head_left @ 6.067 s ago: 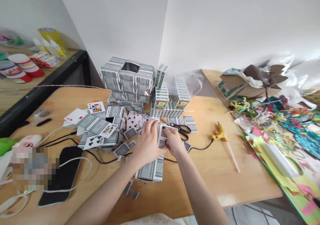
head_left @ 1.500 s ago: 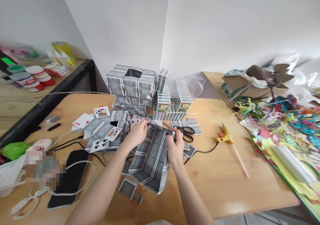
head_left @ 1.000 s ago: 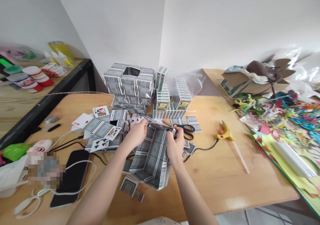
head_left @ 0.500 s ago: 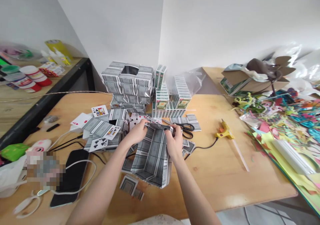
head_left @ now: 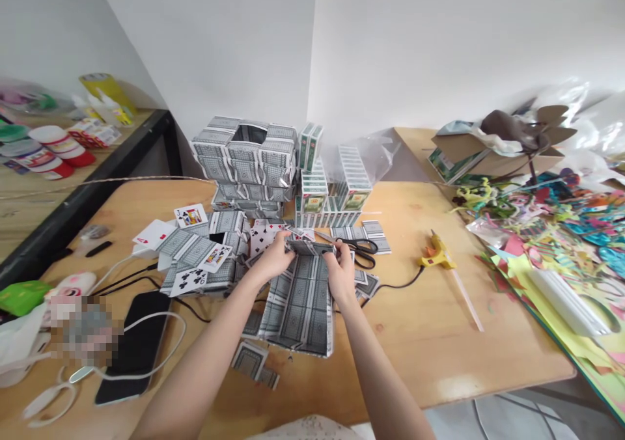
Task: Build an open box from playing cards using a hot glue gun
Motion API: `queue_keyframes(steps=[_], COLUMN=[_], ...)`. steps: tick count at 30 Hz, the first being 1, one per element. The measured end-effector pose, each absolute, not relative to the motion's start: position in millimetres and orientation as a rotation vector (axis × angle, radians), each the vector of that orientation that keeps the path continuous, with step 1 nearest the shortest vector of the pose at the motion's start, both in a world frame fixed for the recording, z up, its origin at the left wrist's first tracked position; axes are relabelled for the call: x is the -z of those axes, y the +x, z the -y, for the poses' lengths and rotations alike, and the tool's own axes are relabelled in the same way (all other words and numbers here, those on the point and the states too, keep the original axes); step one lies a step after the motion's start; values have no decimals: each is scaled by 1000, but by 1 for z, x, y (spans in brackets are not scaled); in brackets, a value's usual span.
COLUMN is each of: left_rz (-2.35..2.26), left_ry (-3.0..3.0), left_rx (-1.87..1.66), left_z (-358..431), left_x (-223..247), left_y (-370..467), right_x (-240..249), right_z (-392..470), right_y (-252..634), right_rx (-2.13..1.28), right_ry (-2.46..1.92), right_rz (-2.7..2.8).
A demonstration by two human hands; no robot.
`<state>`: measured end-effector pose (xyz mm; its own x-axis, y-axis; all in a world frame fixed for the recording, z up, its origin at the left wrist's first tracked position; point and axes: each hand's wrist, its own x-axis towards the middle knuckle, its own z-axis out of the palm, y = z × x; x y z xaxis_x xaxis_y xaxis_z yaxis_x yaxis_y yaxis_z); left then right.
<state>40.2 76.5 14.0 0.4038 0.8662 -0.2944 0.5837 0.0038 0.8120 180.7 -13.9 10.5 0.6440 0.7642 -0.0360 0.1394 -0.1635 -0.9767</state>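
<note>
Pinching the box (head_left: 305, 297) at its far edge with left hand (head_left: 274, 258) and right hand (head_left: 342, 276), you have walls that look done, an open top and loose cards (head_left: 193, 250)

Smooth wooden table (head_left: 439, 349), glossy black phone (head_left: 135, 347), yellow plastic glue gun (head_left: 436, 254)

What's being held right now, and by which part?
The open box made of playing cards, by its far end: left hand at the far-left corner, right hand at the far-right corner.
</note>
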Motion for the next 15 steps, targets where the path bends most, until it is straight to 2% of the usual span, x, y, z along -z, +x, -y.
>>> queue_keyframes(steps=[4, 15], left_rz=[-964, -695], left_ry=[1198, 791], left_rx=[-489, -541], left_z=[-80, -69], left_x=[-13, 3], left_y=[36, 40], right_x=[-2, 11], right_z=[14, 23], right_y=[187, 194], right_rx=[-703, -864], right_ry=[-1608, -1404], right_rz=[716, 528])
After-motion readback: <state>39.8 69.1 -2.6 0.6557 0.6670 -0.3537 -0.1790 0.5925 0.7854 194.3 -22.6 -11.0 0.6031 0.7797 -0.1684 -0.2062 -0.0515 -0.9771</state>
